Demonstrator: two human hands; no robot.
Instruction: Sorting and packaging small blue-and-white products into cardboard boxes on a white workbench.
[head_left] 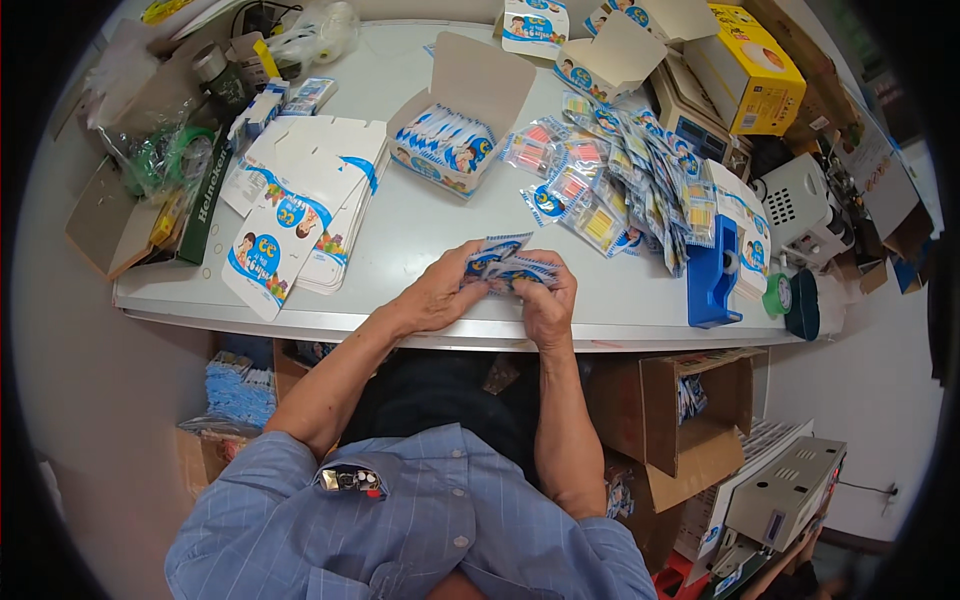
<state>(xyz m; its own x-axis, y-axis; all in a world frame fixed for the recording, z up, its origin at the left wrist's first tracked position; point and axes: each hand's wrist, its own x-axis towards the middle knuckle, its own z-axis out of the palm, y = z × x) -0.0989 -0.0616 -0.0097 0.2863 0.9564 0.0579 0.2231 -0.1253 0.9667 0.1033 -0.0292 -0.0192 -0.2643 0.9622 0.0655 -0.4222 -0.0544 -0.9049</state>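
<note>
Both my hands meet over the table's front part, gripping small blue-and-clear sachets (pixel 500 262). My left hand (pixel 437 290) closes on the sachets from the left, its thumb on top. From the right my right hand (pixel 547 300) pinches the same bunch between thumb and fingers; how many each hand holds I cannot tell. Beyond my hands stands an open carton (pixel 432 177), lid raised, with a row of sachets (pixel 443 138) packed upright inside. To the right spreads a large heap of loose sachets (pixel 625 180), some with pink or yellow contents.
Flat printed cartons (pixel 300 200) are stacked at the left. A blue tape dispenser (pixel 712 285) stands at the right edge, with a yellow box (pixel 755 70) farther back. Open cardboard boxes (pixel 680 410) sit below the table, and a grey machine (pixel 785 495) is at the lower right.
</note>
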